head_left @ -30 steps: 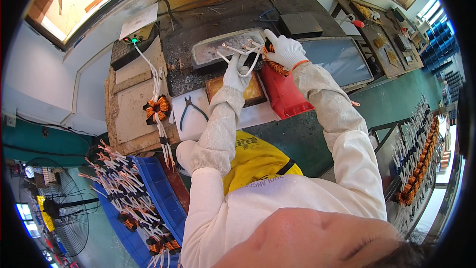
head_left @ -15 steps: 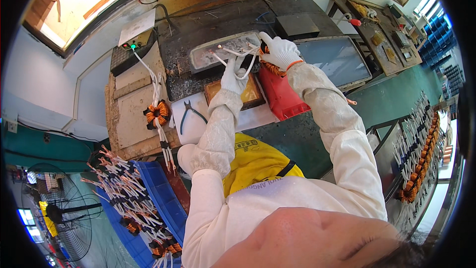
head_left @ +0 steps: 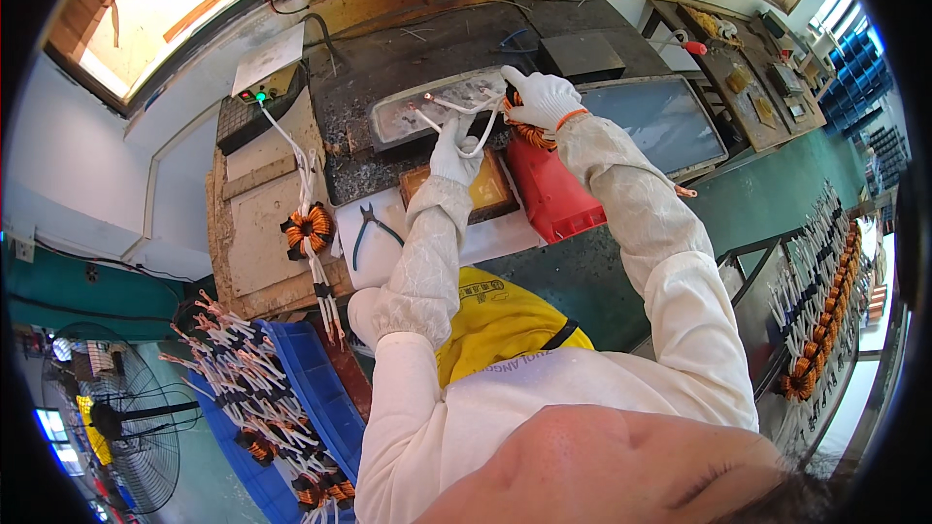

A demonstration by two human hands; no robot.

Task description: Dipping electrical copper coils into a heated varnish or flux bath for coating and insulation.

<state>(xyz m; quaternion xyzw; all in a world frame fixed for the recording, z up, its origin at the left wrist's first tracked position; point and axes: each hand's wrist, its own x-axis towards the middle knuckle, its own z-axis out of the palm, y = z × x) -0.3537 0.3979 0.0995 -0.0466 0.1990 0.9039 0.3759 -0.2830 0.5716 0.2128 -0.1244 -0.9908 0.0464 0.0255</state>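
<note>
My right hand (head_left: 546, 102), in a white knitted glove, is closed round a ring coil (head_left: 531, 136) wound with orange wire. White sleeved leads (head_left: 482, 126) with bare copper ends run left from the coil. My left hand (head_left: 454, 155), gloved too, has its fingers closed on these leads. Their copper tips hover over a metal trough (head_left: 390, 122) with a silvery grey surface; whether any tip touches it I cannot tell. Right in front of the trough, partly behind my left hand, sits a shallow tray of amber material (head_left: 493, 188).
A red bin (head_left: 553, 196) stands below my right hand. Cutting pliers (head_left: 371, 229) lie on white paper. Another coil (head_left: 310, 230) hangs at the bench's left. A blue crate (head_left: 316, 378) holds many coils; more line a rack (head_left: 811, 359) at right. A fan (head_left: 116, 412) stands lower left.
The copper tips have shifted slightly down over the trough. Both hands keep their hold on the coil and leads, almost in the same place.
</note>
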